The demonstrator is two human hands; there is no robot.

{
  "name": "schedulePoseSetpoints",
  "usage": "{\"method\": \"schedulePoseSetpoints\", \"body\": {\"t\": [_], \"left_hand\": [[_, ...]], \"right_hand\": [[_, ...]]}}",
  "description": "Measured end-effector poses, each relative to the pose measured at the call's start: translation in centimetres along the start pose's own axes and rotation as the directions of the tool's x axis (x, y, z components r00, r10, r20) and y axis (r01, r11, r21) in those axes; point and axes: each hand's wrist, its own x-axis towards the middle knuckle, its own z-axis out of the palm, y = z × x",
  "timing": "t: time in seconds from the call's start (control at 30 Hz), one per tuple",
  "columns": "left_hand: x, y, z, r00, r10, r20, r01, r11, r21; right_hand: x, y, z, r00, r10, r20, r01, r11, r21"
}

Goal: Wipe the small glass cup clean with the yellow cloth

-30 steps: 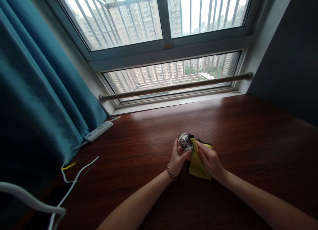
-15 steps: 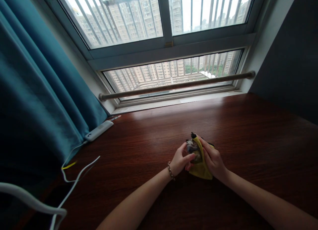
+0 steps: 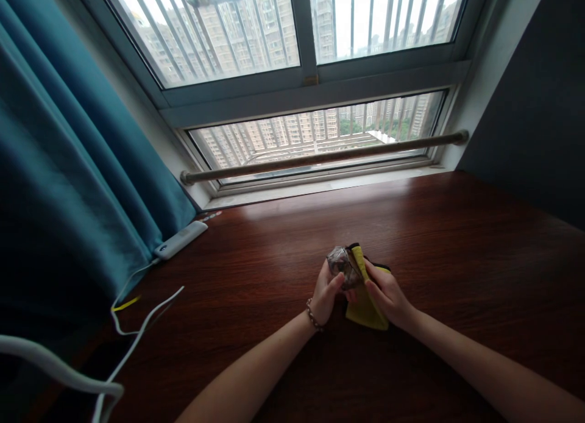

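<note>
My left hand (image 3: pixel 325 295) is closed around a small clear, shiny object (image 3: pixel 340 263), thumb across its near side. The object looks like glass or clear plastic with dark patches inside; its exact kind I cannot make out. A yellow cloth (image 3: pixel 366 311) with black edging is gripped in my right hand (image 3: pixel 390 294). One folded edge of the cloth stands up against the right side of the clear object, and the rest hangs below it. My fingers hide parts of both things. A beaded bracelet (image 3: pixel 313 315) circles my left wrist.
Beneath my hands is a dark reddish wooden table (image 3: pixel 256 258). A white power strip (image 3: pixel 181 240) lies at the left beside a blue curtain (image 3: pixel 114 167), with white cables (image 3: pixel 146 322) nearby. Behind the table, a rail (image 3: pixel 320 159) crosses the window.
The clear object has shifted left and now shows more fully beside the cloth. My left hand has moved slightly left with it, while my right hand keeps hold of the cloth.
</note>
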Motion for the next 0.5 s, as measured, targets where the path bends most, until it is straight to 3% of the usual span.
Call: {"method": "schedulePoseSetpoints", "body": {"t": [0.2,0.27,0.3,0.37,0.43,0.5], "left_hand": [[0.3,0.6,0.4,0.991,0.083,-0.108,-0.08,0.996,0.034],[0.3,0.6,0.4,0.987,0.106,-0.122,-0.101,0.994,0.043],[0.3,0.5,0.4,0.986,0.115,-0.124,-0.11,0.993,0.046],[0.4,0.3,0.3,0.984,0.131,-0.124,-0.126,0.991,0.051],[0.5,0.1,0.1,0.982,0.144,-0.126,-0.138,0.989,0.051],[0.6,-0.1,0.0,0.981,0.143,-0.129,-0.138,0.989,0.047]], "right_hand": [[-0.3,-0.4,0.2,0.988,0.095,-0.124,-0.087,0.994,0.069],[0.2,-0.7,-0.3,0.946,0.214,-0.243,-0.169,0.967,0.193],[0.7,-0.8,-0.7,0.902,0.286,-0.323,-0.195,0.939,0.284],[1.9,-1.1,-2.2,0.746,0.405,-0.528,-0.134,0.869,0.477],[2.9,-1.1,-4.3,0.51,0.497,-0.702,0.052,0.797,0.601],[3.0,-0.7,-6.8,0.31,0.661,-0.684,0.192,0.661,0.725]]}}
